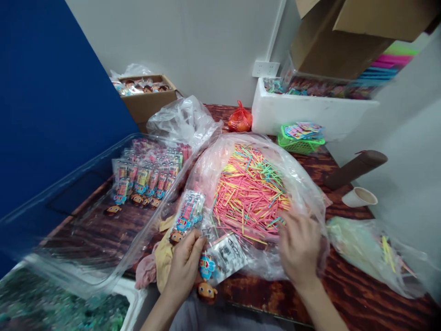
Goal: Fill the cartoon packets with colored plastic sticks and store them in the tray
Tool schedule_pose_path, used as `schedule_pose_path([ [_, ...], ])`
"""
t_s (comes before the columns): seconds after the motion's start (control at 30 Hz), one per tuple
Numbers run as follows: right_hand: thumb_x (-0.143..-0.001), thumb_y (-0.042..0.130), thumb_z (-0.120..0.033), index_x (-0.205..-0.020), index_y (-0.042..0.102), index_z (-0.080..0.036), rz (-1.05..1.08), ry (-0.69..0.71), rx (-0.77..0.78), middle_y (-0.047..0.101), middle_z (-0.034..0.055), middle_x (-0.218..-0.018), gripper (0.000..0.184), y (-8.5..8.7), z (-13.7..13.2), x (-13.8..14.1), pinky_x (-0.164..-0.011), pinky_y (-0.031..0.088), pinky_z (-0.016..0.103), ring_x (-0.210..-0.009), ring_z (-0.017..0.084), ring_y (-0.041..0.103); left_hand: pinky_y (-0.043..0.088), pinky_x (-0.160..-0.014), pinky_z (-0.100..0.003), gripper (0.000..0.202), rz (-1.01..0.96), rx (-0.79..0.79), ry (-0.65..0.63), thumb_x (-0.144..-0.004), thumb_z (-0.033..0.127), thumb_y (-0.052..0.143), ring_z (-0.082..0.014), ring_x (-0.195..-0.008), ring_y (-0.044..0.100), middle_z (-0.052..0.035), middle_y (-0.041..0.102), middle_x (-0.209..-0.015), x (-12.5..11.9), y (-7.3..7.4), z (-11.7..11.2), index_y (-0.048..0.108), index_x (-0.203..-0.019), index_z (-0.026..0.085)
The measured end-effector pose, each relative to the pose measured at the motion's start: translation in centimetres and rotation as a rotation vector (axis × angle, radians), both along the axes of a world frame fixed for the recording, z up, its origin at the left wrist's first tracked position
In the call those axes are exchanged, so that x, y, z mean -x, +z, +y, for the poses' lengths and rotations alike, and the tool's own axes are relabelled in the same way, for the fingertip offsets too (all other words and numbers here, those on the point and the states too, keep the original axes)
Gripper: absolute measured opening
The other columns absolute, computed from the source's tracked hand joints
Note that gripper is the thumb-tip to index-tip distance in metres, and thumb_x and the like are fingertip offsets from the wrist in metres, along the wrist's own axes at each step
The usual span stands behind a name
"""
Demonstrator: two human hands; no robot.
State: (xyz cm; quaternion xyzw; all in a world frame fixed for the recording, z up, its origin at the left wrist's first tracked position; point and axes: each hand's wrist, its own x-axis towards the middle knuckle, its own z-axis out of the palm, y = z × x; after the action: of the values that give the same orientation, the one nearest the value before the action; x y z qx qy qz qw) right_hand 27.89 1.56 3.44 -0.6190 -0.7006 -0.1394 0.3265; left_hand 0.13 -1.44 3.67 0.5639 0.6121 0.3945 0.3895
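Note:
My left hand [186,259] is closed, thumb against fingers, on a small clear plastic packet with a cartoon figure [207,267]. Beside it lies a packet with a barcode [229,250]. Just above the knuckles rests another packet [189,214] with coloured sticks inside. My right hand [299,246] is at the lower right edge of a heap of thin pink, yellow, green and blue sticks [250,193]. Its fingers are curled and slightly blurred; what is between them is hidden. The heap lies in a large open clear plastic bag [303,184].
A clear tray [93,271] at left holds several filled packets [148,174]. Behind stand a cardboard box [151,103], a red bag [240,119], a white foam box [310,112] and a green basket [299,145]. At right are a bottle [358,168], a paper cup [360,196] and a plastic bag [372,248].

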Motion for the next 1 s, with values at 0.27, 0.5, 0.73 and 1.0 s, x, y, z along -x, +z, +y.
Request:
schedule_pose_path([
  [0.27, -0.088, 0.058, -0.047, -0.093, 0.066, -0.012, -0.287, -0.127, 0.475, 0.062, 0.0169, -0.097, 0.037, -2.8, 3.3, 5.9, -0.082, 0.035, 0.044, -0.097, 0.034, 0.050, 0.039, -0.059, -0.021, 0.029, -0.338, 0.205, 0.072, -0.080, 0.048, 0.062, -0.0130, -0.066, 0.048, 0.0028, 0.051, -0.071, 0.9, -0.6, -0.9, 0.059, -0.083, 0.019],
  [0.5, -0.087, 0.051, -0.013, -0.091, 0.066, -0.013, -0.358, -0.051, 0.596, 0.066, 0.0148, -0.095, 0.015, -3.1, 4.3, 6.3, -0.078, 0.031, 0.040, -0.093, 0.030, 0.054, 0.036, -0.054, -0.019, 0.031, -0.430, 0.232, 0.182, -0.073, 0.048, 0.070, -0.0116, -0.060, 0.046, 0.0027, 0.054, -0.063, 2.0, -2.2, -1.4, 0.064, -0.073, 0.017],
  [0.73, -0.094, 0.042, -0.017, -0.089, 0.056, -0.019, -0.052, -0.002, 0.619, 0.067, 0.0072, -0.086, 0.015, -3.0, 5.6, 4.3, -0.071, 0.033, 0.031, -0.081, 0.022, 0.059, 0.039, -0.065, -0.022, 0.033, -0.270, 0.219, 0.174, -0.082, 0.053, 0.060, -0.0163, -0.073, 0.051, 0.0015, 0.058, -0.073, 2.2, -2.2, -1.1, 0.067, -0.081, 0.021],
  [1.0, -0.090, 0.040, -0.032, -0.077, 0.041, -0.024, 0.587, 0.174, 0.661, 0.066, 0.0010, -0.074, 0.015, -1.4, 7.9, 1.9, -0.062, 0.036, 0.028, -0.067, 0.019, 0.058, 0.035, -0.059, -0.021, 0.039, -0.351, 0.225, 0.127, -0.081, 0.056, 0.061, -0.0135, -0.065, 0.043, 0.0028, 0.048, -0.066, 1.4, -1.3, -1.0, 0.060, -0.071, 0.018],
])
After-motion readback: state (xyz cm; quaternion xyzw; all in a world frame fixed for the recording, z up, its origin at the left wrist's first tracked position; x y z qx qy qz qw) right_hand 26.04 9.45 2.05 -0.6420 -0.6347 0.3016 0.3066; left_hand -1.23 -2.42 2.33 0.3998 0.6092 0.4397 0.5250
